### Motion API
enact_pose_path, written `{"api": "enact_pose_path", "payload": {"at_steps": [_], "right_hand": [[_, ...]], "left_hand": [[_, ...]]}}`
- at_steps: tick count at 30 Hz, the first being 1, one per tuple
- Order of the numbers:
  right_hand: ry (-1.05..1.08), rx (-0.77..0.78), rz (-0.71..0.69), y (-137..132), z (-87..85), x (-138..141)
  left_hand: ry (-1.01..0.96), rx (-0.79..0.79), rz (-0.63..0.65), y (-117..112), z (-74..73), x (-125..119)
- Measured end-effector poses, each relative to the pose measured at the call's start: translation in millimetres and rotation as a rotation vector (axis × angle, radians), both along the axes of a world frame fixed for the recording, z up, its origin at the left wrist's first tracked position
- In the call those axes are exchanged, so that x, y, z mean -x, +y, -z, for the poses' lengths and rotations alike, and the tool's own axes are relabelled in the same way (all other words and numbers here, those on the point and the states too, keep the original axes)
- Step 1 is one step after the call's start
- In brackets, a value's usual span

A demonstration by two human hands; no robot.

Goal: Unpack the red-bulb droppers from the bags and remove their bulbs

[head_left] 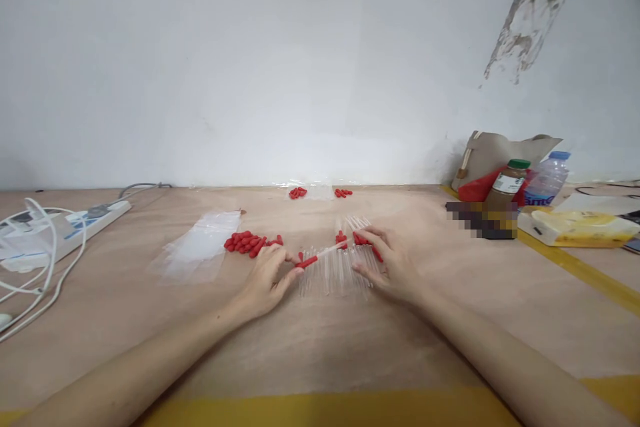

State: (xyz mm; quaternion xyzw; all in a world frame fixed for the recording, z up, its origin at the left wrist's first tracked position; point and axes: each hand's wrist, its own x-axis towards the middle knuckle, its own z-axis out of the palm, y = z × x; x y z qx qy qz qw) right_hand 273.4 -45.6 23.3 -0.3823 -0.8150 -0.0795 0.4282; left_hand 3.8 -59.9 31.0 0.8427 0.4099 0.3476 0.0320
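A row of clear thin tubes (335,270) lies on the wooden table (320,340) between my hands. My left hand (267,277) pinches one tube (323,253) by its red-capped end, the tube slanting up to the right. My right hand (387,260) rests on the right side of the tube row, fingers curled around small red caps (361,239). A pile of loose red caps (247,242) lies just left of my left hand.
Clear plastic bags (197,250) lie at the left. A white power strip with cables (55,230) sits far left. More red caps (299,192) lie by the wall. A bag, bottles (505,190) and a yellow pack (580,227) stand at the right.
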Motion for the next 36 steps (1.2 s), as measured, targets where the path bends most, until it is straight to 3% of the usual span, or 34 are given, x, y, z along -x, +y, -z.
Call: {"api": "enact_pose_path", "payload": {"at_steps": [4, 9, 16, 23, 36], "right_hand": [[-0.173, -0.062, -0.082, -13, 1.7, 17], [-0.181, -0.136, -0.101, -16, 11.0, 30], [-0.168, -0.114, -0.127, -17, 19.3, 38], [-0.197, -0.159, -0.169, -24, 15.7, 36], [-0.206, -0.173, -0.202, -27, 12.8, 32]], "left_hand": [[-0.004, -0.029, 0.068, -11, 8.5, 9], [-0.011, -0.077, 0.124, -13, 11.3, 3], [0.088, -0.121, 0.116, -15, 6.1, -8], [0.188, -0.247, 0.153, -18, 9.3, -5], [0.228, -0.272, 0.22, -22, 12.6, -1]]}}
